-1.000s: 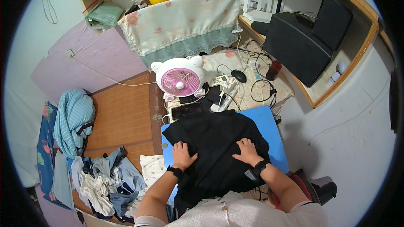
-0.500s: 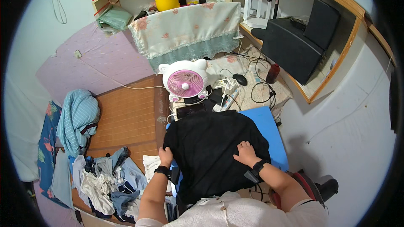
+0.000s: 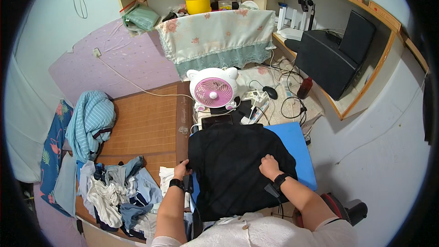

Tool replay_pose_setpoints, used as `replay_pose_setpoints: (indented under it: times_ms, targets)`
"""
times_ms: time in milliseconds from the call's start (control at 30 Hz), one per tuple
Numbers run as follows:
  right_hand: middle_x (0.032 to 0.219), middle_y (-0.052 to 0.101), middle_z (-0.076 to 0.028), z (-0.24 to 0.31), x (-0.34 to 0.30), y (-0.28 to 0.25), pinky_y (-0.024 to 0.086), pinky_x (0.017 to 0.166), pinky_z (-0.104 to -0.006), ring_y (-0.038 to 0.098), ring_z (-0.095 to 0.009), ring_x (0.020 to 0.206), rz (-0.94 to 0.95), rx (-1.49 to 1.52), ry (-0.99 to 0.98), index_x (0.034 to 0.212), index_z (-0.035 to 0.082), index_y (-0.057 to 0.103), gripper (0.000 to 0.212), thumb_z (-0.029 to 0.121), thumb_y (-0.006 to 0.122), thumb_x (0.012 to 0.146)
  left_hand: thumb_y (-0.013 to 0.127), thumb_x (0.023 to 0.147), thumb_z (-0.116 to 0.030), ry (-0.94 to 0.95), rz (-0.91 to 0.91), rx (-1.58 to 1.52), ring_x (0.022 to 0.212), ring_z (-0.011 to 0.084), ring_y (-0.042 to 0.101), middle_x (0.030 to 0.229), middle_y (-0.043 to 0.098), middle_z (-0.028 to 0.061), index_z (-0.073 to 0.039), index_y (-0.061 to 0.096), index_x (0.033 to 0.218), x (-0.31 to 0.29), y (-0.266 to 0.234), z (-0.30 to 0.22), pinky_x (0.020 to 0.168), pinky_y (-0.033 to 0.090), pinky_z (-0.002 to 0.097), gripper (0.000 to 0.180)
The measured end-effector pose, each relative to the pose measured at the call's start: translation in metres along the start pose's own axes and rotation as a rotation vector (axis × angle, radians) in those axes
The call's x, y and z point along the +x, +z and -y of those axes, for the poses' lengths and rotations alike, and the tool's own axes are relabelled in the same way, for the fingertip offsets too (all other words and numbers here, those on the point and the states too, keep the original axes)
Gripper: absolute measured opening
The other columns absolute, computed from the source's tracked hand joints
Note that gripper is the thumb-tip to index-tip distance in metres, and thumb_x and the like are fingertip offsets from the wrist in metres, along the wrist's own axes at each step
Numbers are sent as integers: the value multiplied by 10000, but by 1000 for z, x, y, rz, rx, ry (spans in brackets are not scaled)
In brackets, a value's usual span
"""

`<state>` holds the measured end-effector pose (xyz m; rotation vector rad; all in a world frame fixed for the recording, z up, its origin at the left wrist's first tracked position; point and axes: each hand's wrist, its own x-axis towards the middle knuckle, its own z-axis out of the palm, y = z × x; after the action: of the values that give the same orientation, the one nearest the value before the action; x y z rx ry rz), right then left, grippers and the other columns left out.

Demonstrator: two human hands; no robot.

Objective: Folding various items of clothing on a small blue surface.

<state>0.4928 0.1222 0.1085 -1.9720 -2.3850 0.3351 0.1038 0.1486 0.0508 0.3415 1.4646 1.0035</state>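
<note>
A black garment point(image 3: 238, 174), apparently a top, lies spread over a blue tabletop point(image 3: 297, 148) in front of me. Its left edge is pinched by my left hand point(image 3: 182, 169), with the fingers closed at the cloth's border. On the right part of the cloth rests my right hand point(image 3: 270, 166), its fingers drawn in and bunched against the fabric. The garment's lower end reaches close to my body. Soft wrinkles run across it, and blue shows along its right side.
A white fan with a pink grille point(image 3: 213, 92) stands beyond the garment, near a phone point(image 3: 216, 121), a power strip point(image 3: 254, 114) and cables. At left, a pile of clothes point(image 3: 119, 196) lies on a brown mat point(image 3: 144, 123). A black chair part point(image 3: 356, 212) is at lower right.
My right hand's fingers were spread on the cloth and are now drawn in. The garment's far left edge looks straighter. The whole view has shifted slightly.
</note>
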Motion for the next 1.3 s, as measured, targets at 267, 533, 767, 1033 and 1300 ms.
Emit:
replay_pose_setpoints:
  times_ms: [267,533,767,1033,1300]
  targets:
    - [971,479,-147,-4,-8,13,396,816,-375,458,-314,930,-107,173,9,936,27,524,263,145,556,703,477,739,-129,621,-464,240,700,274,533,759,545,161,55,495,865,-7,10,-3,627,436,355,224]
    - [990,461,-164,-5,-10,3,395,824,-385,441,-323,959,-40,243,99,942,33,508,245,145,540,727,524,725,-43,1313,238,972,1080,363,381,1147,418,221,13,457,939,-68,125,5,918,316,395,230]
    - [1008,450,-145,-9,-17,3,385,834,-381,432,-312,974,-19,305,104,952,38,503,251,162,545,738,585,679,-122,1096,435,1298,1149,323,324,1247,323,200,1,361,1160,-91,119,18,955,288,360,545]
    - [1017,443,-142,-1,-22,-6,378,843,-389,425,-305,987,-8,288,81,1003,33,492,346,217,582,725,555,738,-274,1126,390,1584,1231,287,211,1319,240,160,-32,302,1243,-103,70,30,995,190,403,615]
    - [1043,437,-121,-7,-31,-8,346,871,-384,397,-288,1021,99,426,-99,1028,38,491,418,237,622,685,578,719,-316,1001,372,1641,1240,308,177,1330,217,168,-57,312,1250,-122,34,31,994,190,410,647]
